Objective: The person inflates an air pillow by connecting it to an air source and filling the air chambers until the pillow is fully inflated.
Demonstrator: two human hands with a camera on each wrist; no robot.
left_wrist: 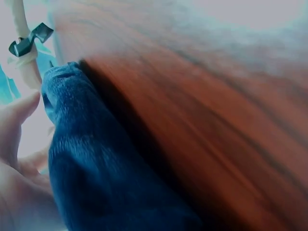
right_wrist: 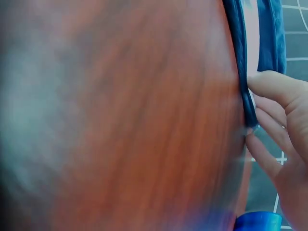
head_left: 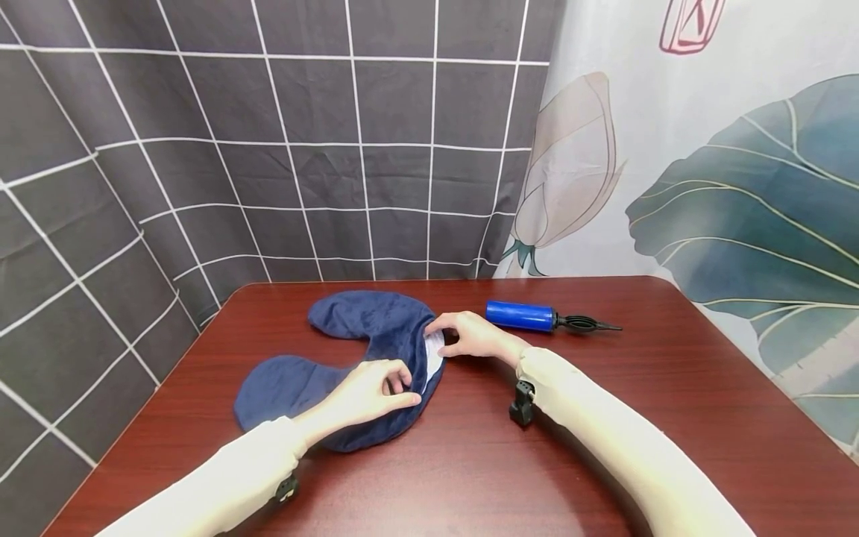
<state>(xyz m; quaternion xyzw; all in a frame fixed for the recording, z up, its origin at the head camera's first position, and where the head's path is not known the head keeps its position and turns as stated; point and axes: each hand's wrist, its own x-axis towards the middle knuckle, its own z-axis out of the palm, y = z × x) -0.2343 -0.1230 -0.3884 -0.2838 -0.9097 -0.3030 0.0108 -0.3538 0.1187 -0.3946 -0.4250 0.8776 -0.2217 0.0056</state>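
Observation:
A navy U-shaped neck pillow (head_left: 396, 321) of soft plush lies on the table, its curved end turned to the right. Along that end an opening shows a white inside (head_left: 433, 356). My right hand (head_left: 475, 335) pinches the edge of this opening; in the right wrist view the thumb (right_wrist: 274, 89) is over the rim, with fingers on the other side. My left hand (head_left: 365, 389) is over the near arm of the pillow, its fingers loosely bent and the thumb stretched toward the opening. In the left wrist view its thumb (left_wrist: 24, 110) stands beside the blue plush (left_wrist: 96, 163).
Behind the right hand a blue hand pump (head_left: 520, 315) with a black nozzle (head_left: 584, 323) lies on the reddish-brown wooden table (head_left: 470, 462). A dark grey checked curtain (head_left: 396, 179) hangs at the back, and a white curtain with printed flowers (head_left: 597, 45) at the right.

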